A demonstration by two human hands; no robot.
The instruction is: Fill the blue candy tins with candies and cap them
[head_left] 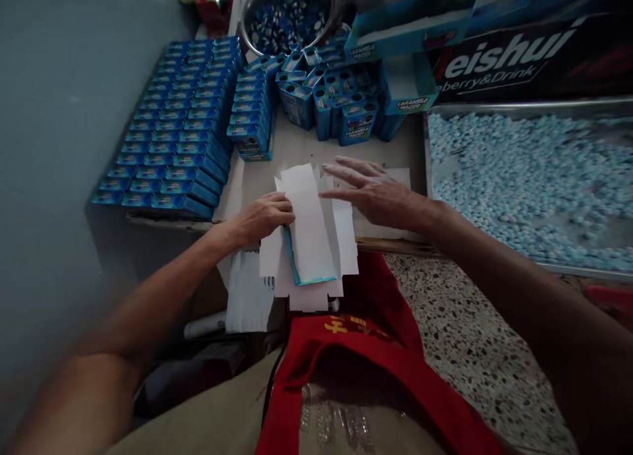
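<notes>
A partly folded cardboard box (309, 234), white inside with blue along its outer edge, lies over the front edge of the table. Its left wall and near end are raised. Beneath it sit flat white box blanks (350, 250) with notched corners. My left hand (267, 214) is closed on the box's left wall, fingers curled over the edge. My right hand (378, 194) is open, fingers stretched toward the box's far right side; whether the fingertips touch it I cannot tell.
Rows of small blue boxes (171, 135) stand at left. Behind are a filled tray (254, 155), loose blue boxes (359, 122), empty display trays (408, 102) and a metal bowl (247, 43). A metal tray (428, 171) of blue-white candies lies at right.
</notes>
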